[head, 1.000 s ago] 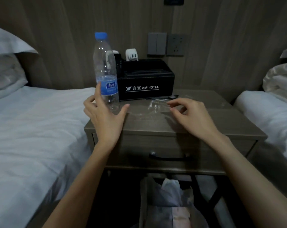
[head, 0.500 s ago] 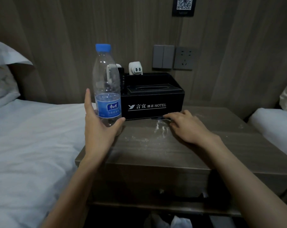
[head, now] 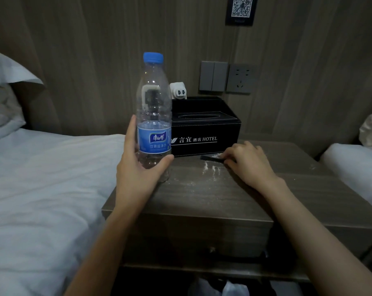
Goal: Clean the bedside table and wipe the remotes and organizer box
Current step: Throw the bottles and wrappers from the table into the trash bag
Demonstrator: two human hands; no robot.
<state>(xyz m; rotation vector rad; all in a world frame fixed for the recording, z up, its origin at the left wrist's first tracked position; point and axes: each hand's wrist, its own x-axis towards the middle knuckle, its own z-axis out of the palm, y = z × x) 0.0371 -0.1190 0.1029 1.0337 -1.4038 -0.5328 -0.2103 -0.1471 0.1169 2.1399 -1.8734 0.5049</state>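
A wooden bedside table point(head: 202, 201) carries a black hotel organizer box point(head: 204, 129) at its back. A clear water bottle point(head: 153, 107) with a blue cap stands at the table's left front corner. My left hand point(head: 138, 169) wraps its lower part, thumb on the right side. A remote point(head: 152, 99) in the box shows through the bottle. My right hand point(head: 248, 162) lies on the tabletop in front of the box, curled fingertips pinching the end of a thin dark strip point(head: 210, 158). White crumbs point(head: 210, 170) are scattered beside it.
A white plug adapter point(head: 178, 90) stands behind the box. Wall switches point(head: 212, 76) and a socket point(head: 241, 78) sit above it. White beds flank the table on the left point(head: 42, 178) and the right point(head: 351, 163). A bag point(head: 223, 287) sits under the table.
The view has come closer to the table. My left hand has closed around the bottle. My right hand slid toward the box and took hold of the dark strip.
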